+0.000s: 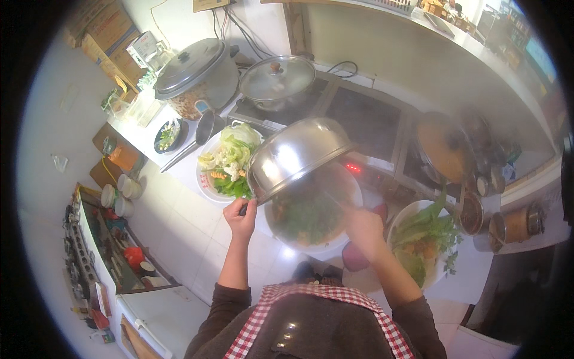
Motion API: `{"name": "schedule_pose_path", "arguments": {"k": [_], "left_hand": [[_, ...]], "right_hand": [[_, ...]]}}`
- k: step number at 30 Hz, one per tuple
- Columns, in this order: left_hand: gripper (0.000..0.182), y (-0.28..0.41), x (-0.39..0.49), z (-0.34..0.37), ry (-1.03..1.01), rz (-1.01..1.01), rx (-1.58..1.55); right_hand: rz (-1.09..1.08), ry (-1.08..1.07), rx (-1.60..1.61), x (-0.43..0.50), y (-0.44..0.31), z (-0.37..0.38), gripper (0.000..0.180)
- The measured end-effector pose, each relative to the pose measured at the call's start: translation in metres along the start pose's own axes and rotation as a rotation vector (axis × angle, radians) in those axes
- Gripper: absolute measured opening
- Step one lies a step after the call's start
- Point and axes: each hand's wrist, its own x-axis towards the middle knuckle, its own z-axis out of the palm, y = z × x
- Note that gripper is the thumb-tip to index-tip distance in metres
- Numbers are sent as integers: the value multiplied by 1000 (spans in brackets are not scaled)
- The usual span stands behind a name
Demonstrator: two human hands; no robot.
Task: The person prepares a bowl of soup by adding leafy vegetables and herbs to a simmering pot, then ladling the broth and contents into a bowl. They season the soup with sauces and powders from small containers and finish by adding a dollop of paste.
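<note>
My left hand grips the dark handle of a shiny steel pot. The pot is tipped on its side above a large white bowl, its mouth facing down to the right. Leafy greens in reddish broth fill the bowl, blurred by steam. Over the bowl's right side is my right hand, its fingers curled around what looks like a thin utensil, blurred and partly hidden. Left of the pot, a white bowl holds lettuce, cauliflower and greens.
Behind the pot stand induction cookers, a lidded steel pan and a big lidded pot. A ladle lies at left. Right are a bowl of leafy vegetables, a broth-filled pan and a sauce container.
</note>
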Motion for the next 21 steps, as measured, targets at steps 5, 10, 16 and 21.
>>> {"name": "schedule_pose_path", "arguments": {"k": [5,10,16,21], "left_hand": [[21,1,5,6,-9,-99,-119],[20,6,24,1,2,7,-34],[15,6,56,9,82,19,-83],[18,-11,102,40,77,-457,-400]], "right_hand": [[-194,110,14,10,-10,8,39],[18,-81,-145,4,16,8,41],[39,104,346,-11,39,27,38],[235,32,313,-23,41,41,42]]}}
